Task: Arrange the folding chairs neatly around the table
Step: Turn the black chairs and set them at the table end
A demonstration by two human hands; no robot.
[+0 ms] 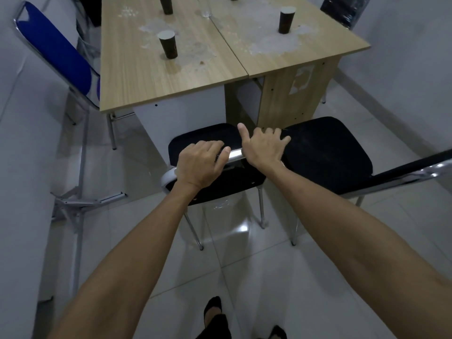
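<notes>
Item: black folding chair point(195, 140), chrome frame, standing on the tiled floor point(244, 277) at the near end of the surface point(137, 77), its seat pointing toward the surface and its backrest toward the person.

Grip, left hand point(199, 165): fingers curled over the top chrome rail point(234, 154) of the chair's backrest, thumb along the rail's near side, holding it.

Grip, right hand point(263, 148): just beside the left one on the same rail, fingers curled over the backrest's top edge, thumb lifted clear and pointing up.

Beside the right grip, touching or nearly touching the held chair: second black chair point(327, 148), seat facing the surface, its backrest running off toward the frame's right edge.

Beyond the grips: the surface, two wood-grain tops butted together, worn pale in patches. On it stand three dark paper cups: one point(167, 46) nearest the left grip, one point(285, 20) farther off above the right grip, one point(166, 4) at the far end. A clear glass point(206, 9) stands near the seam.

Far left of the left grip: blue folding chair point(56, 50) alongside the surface. Far beyond the right grip: another dark chair point(344, 11), partly cut off.
</notes>
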